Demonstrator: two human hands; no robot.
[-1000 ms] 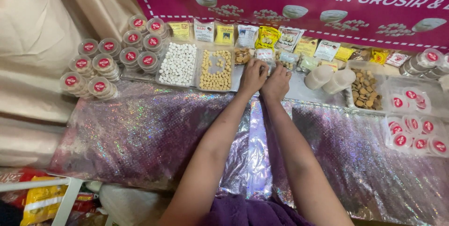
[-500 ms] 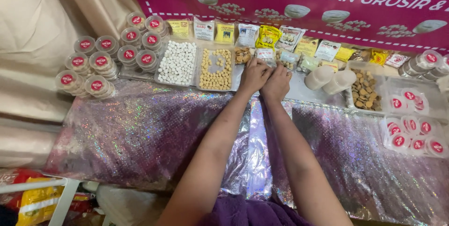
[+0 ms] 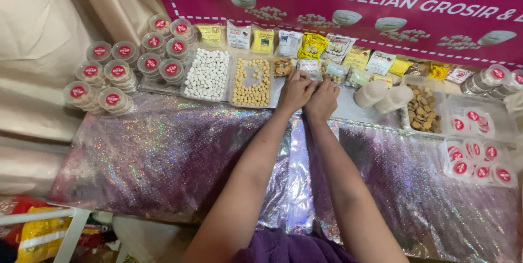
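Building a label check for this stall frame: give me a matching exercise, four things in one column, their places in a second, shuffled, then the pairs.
Things:
1. Clear flat tray of small white round sweets
2. Stack of clear round tubs with red-labelled lids
3. Two white lidded plastic cups lying on their sides
4. Small clear packet of snacks

Places:
A. Far left of the table, by the beige curtain
B. At the fingers of the left hand and right hand
C. Just right of both hands
D. Directly left of the tray of tan biscuits

Pairs: 1-D, 2-A, 3-C, 4-B
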